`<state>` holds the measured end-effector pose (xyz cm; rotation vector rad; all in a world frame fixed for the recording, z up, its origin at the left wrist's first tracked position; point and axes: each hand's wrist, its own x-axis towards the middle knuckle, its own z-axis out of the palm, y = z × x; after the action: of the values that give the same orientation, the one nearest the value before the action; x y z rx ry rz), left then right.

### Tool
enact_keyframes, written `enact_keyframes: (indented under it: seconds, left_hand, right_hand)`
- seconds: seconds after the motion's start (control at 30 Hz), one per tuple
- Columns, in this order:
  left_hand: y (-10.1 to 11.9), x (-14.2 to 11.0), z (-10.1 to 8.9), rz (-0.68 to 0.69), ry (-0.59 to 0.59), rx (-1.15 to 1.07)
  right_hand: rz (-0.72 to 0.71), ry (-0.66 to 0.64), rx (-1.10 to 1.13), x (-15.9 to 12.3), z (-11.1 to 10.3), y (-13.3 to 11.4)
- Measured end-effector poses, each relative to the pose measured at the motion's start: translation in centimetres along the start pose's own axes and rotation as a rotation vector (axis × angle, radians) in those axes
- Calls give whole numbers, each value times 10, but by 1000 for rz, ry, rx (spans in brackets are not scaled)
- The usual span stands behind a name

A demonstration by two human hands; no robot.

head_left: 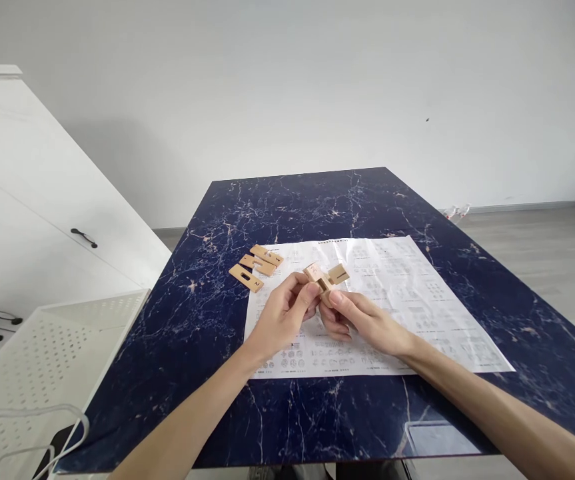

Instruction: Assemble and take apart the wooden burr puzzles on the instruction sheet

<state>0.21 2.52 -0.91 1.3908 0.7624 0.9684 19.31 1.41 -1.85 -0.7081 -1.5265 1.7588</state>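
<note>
Between both hands is a small wooden puzzle [338, 273] made of slotted flat pieces that cross each other, held just above a printed sheet. My left hand [292, 303] pinches its left side with the thumb on top. From the right, my right hand [354, 313] grips its near side, thumb against the wood and fingers curled beneath. My fingers hide part of the puzzle. Several loose slotted wooden pieces lie left of my hands; the nearest one [246, 277] is marked 2, and others [266, 256] overlap the sheet's upper left corner.
The large printed sheet [447, 327], full of small diagrams, lies creased on a dark blue marbled table [287, 207]. A clear rectangular item [440, 438] rests at the near edge. White cabinets [32, 180] and a perforated white surface [62, 340] with a cable [27, 412] stand left.
</note>
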Motion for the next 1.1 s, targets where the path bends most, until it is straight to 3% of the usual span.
enact_keyframes:
  seconds: [0.13, 0.4, 0.5, 0.6, 0.73, 0.83, 0.97, 1.1]
  left_hand:
    - [0, -1, 3, 1, -12, 16]
    - [-3, -2, 5, 63, -10, 96]
    - [-4, -3, 6, 81, 12, 155]
    - [-7, -3, 6, 100, 116, 298]
    - [-11, 0, 1, 78, 259, 464]
    - [-11, 2, -3, 90, 307, 592]
    - [-8, 2, -6, 218, 327, 695]
    - [-9, 3, -12, 313, 355, 881]
  right_hand:
    - [70, -162, 236, 0, -9, 1]
    - [199, -348, 645, -3, -14, 5]
    - [222, -388, 683, -3, -17, 7]
    - [187, -367, 585, -4, -13, 3]
    - [11, -165, 87, -6, 0, -5]
    - [-81, 129, -292, -6, 6, -4]
    - [-49, 559, -753, -2, -3, 3]
    - [23, 707, -1097, 1, -16, 9]
